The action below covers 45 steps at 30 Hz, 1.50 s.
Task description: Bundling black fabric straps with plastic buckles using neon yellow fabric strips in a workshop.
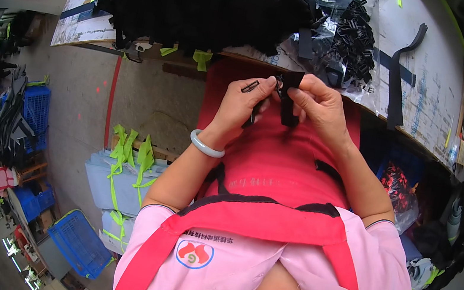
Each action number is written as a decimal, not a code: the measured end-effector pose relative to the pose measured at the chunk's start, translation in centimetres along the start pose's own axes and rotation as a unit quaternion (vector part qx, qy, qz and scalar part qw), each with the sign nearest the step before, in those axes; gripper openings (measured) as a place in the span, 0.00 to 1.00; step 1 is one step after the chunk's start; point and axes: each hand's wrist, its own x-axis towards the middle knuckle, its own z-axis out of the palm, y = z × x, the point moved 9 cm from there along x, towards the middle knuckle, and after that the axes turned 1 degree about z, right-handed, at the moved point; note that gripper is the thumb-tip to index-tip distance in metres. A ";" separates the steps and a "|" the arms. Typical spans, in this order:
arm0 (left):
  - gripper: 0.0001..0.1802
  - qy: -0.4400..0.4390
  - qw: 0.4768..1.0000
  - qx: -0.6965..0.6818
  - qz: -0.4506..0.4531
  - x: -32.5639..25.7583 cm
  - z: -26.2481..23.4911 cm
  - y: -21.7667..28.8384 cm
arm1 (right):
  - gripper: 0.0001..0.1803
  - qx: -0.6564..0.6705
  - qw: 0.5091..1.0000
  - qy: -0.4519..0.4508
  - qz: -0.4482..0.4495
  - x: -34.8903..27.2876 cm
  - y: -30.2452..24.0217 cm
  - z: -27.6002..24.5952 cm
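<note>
Over my red apron (277,164), both hands meet close to the table's near edge. My left hand (239,107) is closed in a pinch on a small black buckle (250,86); more black material hangs below its fingers. Thumb and fingers of my right hand (324,108) grip a short black webbing strap (289,108), which hangs down between the hands. The strap's upper end lies against the left fingertips, where a small piece is partly hidden. Beyond the hands, a clear plastic bag (329,15) holds several small black buckles (354,40).
A big heap of black straps (204,9) covers the middle of the table (429,108). One loose strap (397,80) droops over its edge at right. Stacked grey-blue pieces with neon ties (121,182) stand lower left, near a blue crate (82,243). A bag (398,194) sits under the table.
</note>
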 end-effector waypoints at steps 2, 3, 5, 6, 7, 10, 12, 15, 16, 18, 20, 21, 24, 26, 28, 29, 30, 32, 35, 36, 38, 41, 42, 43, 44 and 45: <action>0.13 0.002 0.999 -0.030 -0.030 0.0 0.4 -0.2 | 0.08 -0.206 0.962 0.011 -0.177 -0.5 -2.4 0.7; 0.12 0.015 0.999 -0.015 -0.039 0.0 0.4 0.3 | 0.08 -0.206 0.963 0.009 -0.175 -0.5 -2.7 0.8; 0.13 0.048 0.998 0.041 0.008 0.6 -0.8 0.6 | 0.08 -0.200 0.946 -0.001 -0.256 -1.5 -6.2 1.3; 0.13 0.077 0.991 0.099 0.053 0.7 -1.6 1.0 | 0.09 -0.195 0.936 -0.005 -0.294 -2.3 -8.3 1.7; 0.15 0.102 0.984 0.120 0.085 0.5 -2.5 1.2 | 0.10 -0.136 0.929 -0.017 -0.344 -3.4 -11.3 1.6; 0.16 0.103 0.985 0.114 0.081 0.8 -3.1 1.1 | 0.13 0.050 0.873 -0.078 -0.479 -8.4 -21.3 -1.7; 0.15 0.100 0.984 0.114 0.088 0.7 -2.8 1.3 | 0.14 0.044 0.905 -0.067 -0.419 -7.5 -21.8 -2.5; 0.15 0.110 0.983 0.115 0.096 0.0 -2.9 1.3 | 0.12 -0.118 0.962 0.152 -0.194 -2.5 -13.7 -3.8; 0.14 0.104 0.984 0.109 0.098 -0.1 -2.6 1.3 | 0.08 -0.110 0.987 0.078 -0.082 -1.1 -9.9 -1.7; 0.13 0.101 0.983 0.119 0.099 -0.1 -1.7 1.6 | 0.09 -0.166 0.986 0.001 0.020 -0.9 -2.9 -0.7; 0.10 0.095 0.981 0.109 0.128 -0.1 -1.6 2.0 | 0.08 -0.157 0.984 0.007 0.083 -1.6 0.2 -0.2; 0.10 0.097 0.981 0.110 0.126 -0.3 -1.7 1.7 | 0.08 -0.131 0.985 0.011 0.112 -1.7 1.3 -0.2; 0.08 0.103 0.972 0.116 0.176 -0.5 -1.8 1.9 | 0.08 -0.106 0.984 0.007 0.141 -1.5 2.7 -0.2; 0.07 0.121 0.953 0.144 0.236 -1.0 -2.0 2.7 | 0.09 -0.109 0.984 -0.004 0.143 -1.4 2.6 0.3; 0.08 0.119 0.942 0.147 0.278 -1.1 -1.7 3.0 | 0.08 -0.053 0.990 0.019 0.126 -1.3 1.6 0.9; 0.08 0.118 0.929 0.149 0.319 -1.5 -1.4 3.5 | 0.08 -0.053 0.990 0.019 0.126 -1.2 1.8 1.1; 0.08 0.118 0.929 0.149 0.319 -1.5 -1.1 3.2 | 0.08 -0.039 0.995 0.029 0.091 -0.9 1.6 1.2; 0.09 0.108 0.927 0.121 0.337 -1.7 -0.4 2.8 | 0.07 -0.024 0.997 0.041 0.055 -0.2 2.0 1.1; 0.10 0.081 0.983 -0.036 0.159 -0.6 -1.7 0.0 | 0.09 -0.078 0.994 0.072 -0.011 0.7 1.6 0.3; 0.10 0.059 0.986 -0.153 -0.003 -0.6 -1.6 -2.4 | 0.10 -0.086 0.995 0.032 0.031 1.0 1.8 -0.2; 0.11 -0.035 0.965 -0.257 -0.027 0.0 -0.9 -2.0 | 0.12 -0.152 0.987 -0.037 0.031 1.4 0.5 -0.1; 0.09 -0.035 0.947 -0.307 -0.089 -0.2 -0.7 -3.7 | 0.11 -0.176 0.976 -0.120 0.041 1.0 2.4 1.5; 0.09 -0.008 0.948 -0.305 -0.086 -0.1 -1.1 -4.2 | 0.11 -0.226 0.965 -0.134 0.007 1.0 2.4 1.9; 0.08 0.019 0.949 -0.304 -0.082 0.1 -1.7 -4.6 | 0.11 -0.246 0.962 -0.119 0.018 0.9 2.9 1.6; 0.08 0.020 0.949 -0.305 -0.081 0.1 -2.0 -4.8 | 0.11 -0.246 0.962 -0.120 0.018 0.7 2.7 1.7; 0.07 -0.034 0.946 -0.314 -0.071 0.1 -1.7 -4.4 | 0.10 -0.261 0.955 -0.134 0.047 0.3 2.7 1.8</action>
